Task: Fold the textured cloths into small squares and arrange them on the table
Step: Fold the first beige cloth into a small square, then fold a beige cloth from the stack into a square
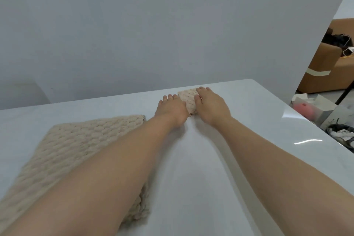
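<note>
The small folded cloth (188,99) lies on the white tabletop (210,159), close to its far edge. Both hands are on this cloth. The left hand (170,109) rests flat on the left side of it and the right hand (210,107) on the right side. The fingers of both are straight and spread, and they seem to press down; nothing is pinched.

The second textured cloth (76,145), bigger and not folded, lies to the left of the folded cloth and nearer to the person, partly under the left forearm.

I judge that the step in hand is the placing and flattening of the first finished square, so about one half of the task is done. The next move, I think, calls for lifting both hands off the square without disturbing it, then taking the open cloth by its corners for the first fold.
</note>
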Available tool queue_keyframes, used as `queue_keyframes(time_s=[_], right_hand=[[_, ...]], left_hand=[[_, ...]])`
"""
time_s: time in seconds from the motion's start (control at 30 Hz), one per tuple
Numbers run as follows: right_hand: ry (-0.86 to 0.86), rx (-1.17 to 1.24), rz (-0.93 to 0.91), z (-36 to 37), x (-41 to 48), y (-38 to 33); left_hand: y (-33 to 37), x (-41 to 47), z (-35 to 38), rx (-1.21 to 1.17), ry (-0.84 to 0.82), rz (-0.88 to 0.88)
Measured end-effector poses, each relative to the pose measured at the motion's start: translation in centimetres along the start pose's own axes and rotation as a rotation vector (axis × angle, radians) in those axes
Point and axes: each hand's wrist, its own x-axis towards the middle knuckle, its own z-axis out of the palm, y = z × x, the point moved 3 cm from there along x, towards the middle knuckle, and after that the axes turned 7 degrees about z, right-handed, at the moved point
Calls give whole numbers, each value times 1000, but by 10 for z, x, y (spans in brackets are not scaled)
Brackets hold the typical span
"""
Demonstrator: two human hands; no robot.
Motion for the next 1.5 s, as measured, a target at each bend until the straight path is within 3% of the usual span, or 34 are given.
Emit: queue_keyframes(time_s=[0.23, 0.43, 0.63, 0.77, 1.1, 1.33, 1.5], right_hand=[[161, 363, 140, -10, -116, -49], [71, 494, 80, 18, -177, -111], [40, 647, 167, 43, -190, -135], [67, 647, 220, 52, -185, -135], [0, 605, 350, 61, -150, -131], [-70, 460, 312, 61, -123, -143], [-102, 361, 309, 68, -113, -154]], left_hand=[[-46, -143, -24, -88, 128, 12], [-105, -242, -30, -223, 240, -127], [-186, -303, -53, -313, 657, -319], [-233, -321, -51, -402, 662, -441], [-254, -315, -35, -447, 588, -427], [-256, -315, -42, -485, 655, -405], [-266, -323, -46, -541, 720, -493]])
